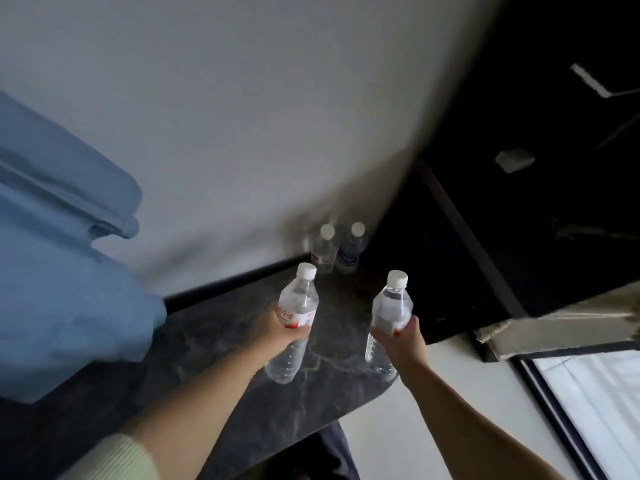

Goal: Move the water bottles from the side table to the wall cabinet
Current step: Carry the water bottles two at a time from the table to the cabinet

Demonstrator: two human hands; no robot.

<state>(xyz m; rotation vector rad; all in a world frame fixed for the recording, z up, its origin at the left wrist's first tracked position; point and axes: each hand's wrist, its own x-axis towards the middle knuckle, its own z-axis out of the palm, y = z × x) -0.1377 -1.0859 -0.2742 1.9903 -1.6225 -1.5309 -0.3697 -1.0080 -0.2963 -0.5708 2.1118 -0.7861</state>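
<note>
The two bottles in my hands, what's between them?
In the head view, only bare dark marble top shows between the left-hand bottle and the right-hand bottle. Two more bottles stand farther back by the wall.

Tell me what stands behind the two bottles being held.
Two more capped bottles stand on the dark marble top by the wall. The left hand and right hand each cover the middle of their bottle.

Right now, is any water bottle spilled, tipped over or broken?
No, nothing stands out. The left hand and right hand each hold a capped bottle, tilted but closed. Two more bottles stand upright by the wall on the dark marble top.
</note>
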